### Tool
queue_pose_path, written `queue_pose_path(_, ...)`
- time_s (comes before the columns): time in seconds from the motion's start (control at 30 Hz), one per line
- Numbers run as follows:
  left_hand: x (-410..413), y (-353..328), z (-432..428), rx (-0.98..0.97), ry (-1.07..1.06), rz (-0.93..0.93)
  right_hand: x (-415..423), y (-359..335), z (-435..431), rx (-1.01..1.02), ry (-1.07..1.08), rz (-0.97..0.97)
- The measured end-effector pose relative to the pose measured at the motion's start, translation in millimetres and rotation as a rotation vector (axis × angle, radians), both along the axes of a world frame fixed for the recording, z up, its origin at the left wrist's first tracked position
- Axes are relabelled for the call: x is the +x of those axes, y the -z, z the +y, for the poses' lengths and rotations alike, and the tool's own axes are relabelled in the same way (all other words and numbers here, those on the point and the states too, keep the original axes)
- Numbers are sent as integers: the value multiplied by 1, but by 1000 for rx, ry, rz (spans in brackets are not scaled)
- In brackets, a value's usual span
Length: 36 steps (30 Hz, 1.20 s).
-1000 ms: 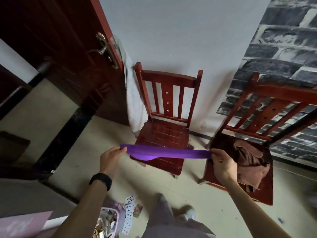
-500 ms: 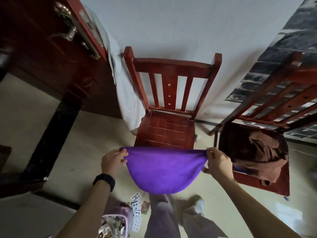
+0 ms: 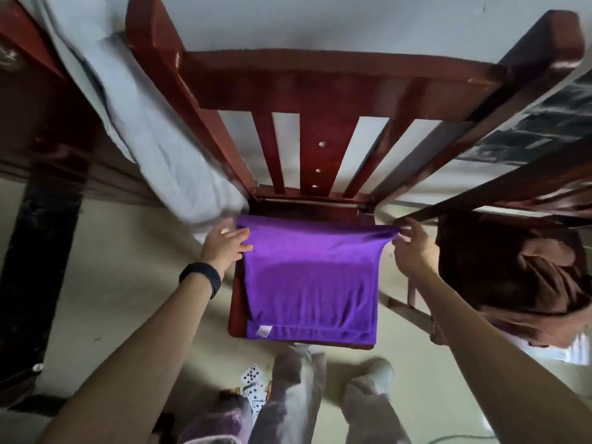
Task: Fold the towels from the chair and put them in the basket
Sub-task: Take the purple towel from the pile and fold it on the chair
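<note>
Purple towel [image 3: 309, 283] lies folded on the seat of the red chair [image 3: 320, 91], frame centre. White cloth [image 3: 153, 139] hangs upper left, beside the chair back. Brown towel [image 3: 519, 270] heaped on second chair [image 3: 512, 190], right. Left grip [image 3: 224, 246] pinches the purple towel's upper-left corner, right grip [image 3: 413, 251] its upper-right corner. Playing cards [image 3: 253, 376] on floor, bottom centre.

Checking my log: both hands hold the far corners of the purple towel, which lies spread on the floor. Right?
Not the floor: the head view shows the towel spread on the chair seat, left hand and right hand holding its far corners.
</note>
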<state>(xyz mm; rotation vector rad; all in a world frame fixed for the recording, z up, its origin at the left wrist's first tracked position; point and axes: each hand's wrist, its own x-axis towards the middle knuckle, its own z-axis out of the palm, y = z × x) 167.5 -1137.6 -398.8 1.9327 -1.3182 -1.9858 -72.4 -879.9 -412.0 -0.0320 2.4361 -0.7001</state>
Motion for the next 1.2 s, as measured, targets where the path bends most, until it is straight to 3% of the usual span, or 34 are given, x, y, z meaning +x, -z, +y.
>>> queue_pose_path(0.1,-5,41,-1,77,77,-14,14,37,9,12,13,-161)
queue_pose_path(0.3,52,88,73,8,433,-479,110,70,75,227,16,-405)
queue_pose_path(0.4,84,93,106,2,403,-563,143,78,103,313,-23,-466)
queue_pose_path(0.83,124,126,111,-135,404,-522,143,124,109,404,-209,-243)
queue_pose_path(1.03,127,116,114,-106,295,-457,149,109,113,474,-139,-151)
queue_pose_path(1.2,128,107,111,-255,539,-573,147,100,113,435,-101,-119)
